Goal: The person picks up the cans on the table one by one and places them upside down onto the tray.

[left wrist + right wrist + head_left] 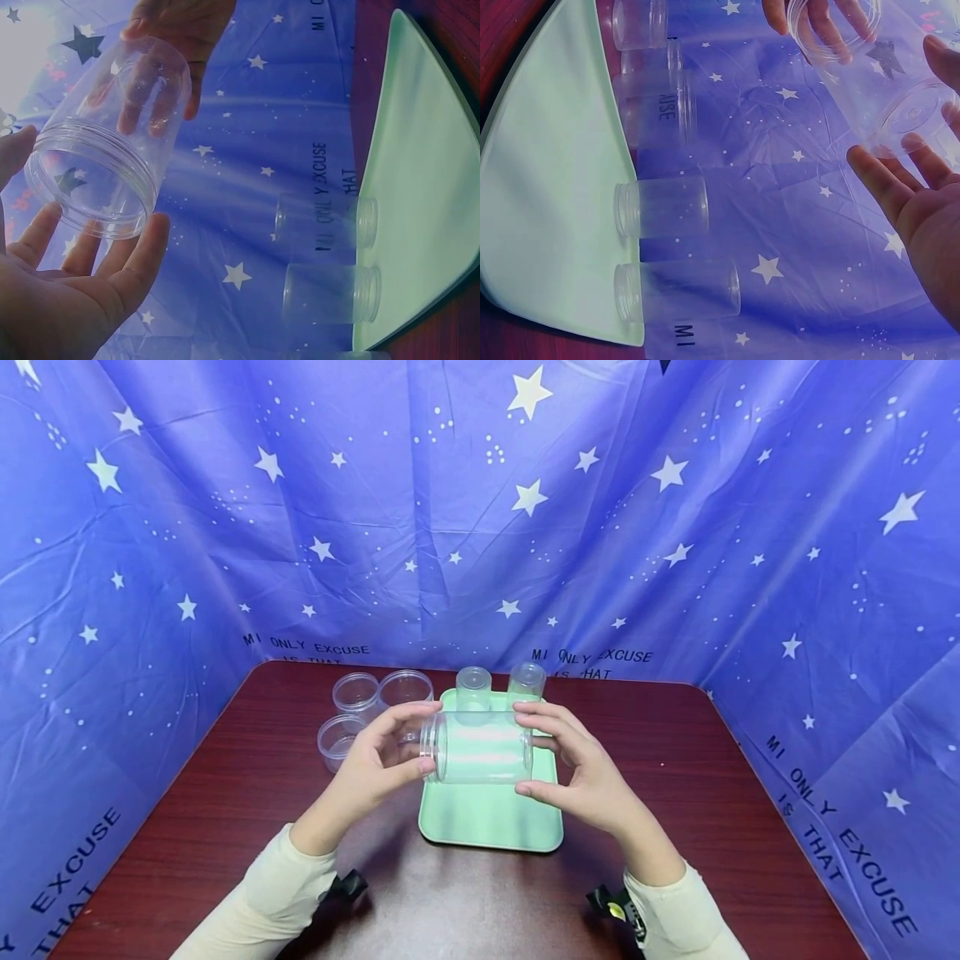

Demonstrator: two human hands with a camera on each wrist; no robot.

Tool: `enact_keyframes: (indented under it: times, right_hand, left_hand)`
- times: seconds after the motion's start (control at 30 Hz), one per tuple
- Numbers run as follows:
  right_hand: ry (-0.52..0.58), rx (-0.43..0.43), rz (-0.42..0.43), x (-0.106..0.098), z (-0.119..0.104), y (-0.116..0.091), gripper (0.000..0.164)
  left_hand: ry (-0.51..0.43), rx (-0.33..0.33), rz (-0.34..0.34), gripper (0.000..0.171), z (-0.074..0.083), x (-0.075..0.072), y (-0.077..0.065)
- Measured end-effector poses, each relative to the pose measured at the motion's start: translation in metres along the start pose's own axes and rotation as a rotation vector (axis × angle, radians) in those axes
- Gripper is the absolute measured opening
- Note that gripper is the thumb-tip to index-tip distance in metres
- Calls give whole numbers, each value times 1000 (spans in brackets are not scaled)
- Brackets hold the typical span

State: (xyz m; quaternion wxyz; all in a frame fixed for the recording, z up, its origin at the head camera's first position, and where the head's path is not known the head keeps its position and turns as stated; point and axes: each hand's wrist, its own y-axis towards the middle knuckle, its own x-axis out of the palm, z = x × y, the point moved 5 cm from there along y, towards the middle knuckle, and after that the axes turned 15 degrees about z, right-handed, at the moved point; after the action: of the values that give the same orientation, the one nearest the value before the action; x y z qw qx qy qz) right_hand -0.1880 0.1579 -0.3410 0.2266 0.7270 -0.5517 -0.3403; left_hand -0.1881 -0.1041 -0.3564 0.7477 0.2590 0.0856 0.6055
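Note:
A large clear plastic jar (483, 747) lies sideways in the air over the green tray (491, 822), held between both hands. Its threaded open mouth points left and its closed base points right. My left hand (382, 760) grips the mouth end, thumb on the near side and fingers on the far side. At the base end, my right hand (573, 764) holds the jar with its thumb below and fingers spread over the top. In the left wrist view the jar (154, 82) is see-through, with nothing inside.
Two smaller clear jars, one at left (473, 687) and one at right (528, 681), stand mouth down on the tray's far end. Left of the tray sit three round clear containers (356, 691), partly behind my left hand. A starry blue curtain (480, 527) surrounds the dark red table (675, 793).

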Motion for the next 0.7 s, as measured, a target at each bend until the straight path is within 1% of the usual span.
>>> enact_keyframes:
  times: [0.37,0.57,0.7]
  right_hand:
    - [-30,-16,10,-2,-2,1,78]
    - [-28,-5,16,-3,-2,1,79]
    - [-17,1,18,-5,-2,1,79]
  left_hand:
    - [43,35,10,59,-1,-3,1]
    - [36,26,16,58,-2,-5,2]
    - [40,32,9,58,-4,-6,1]
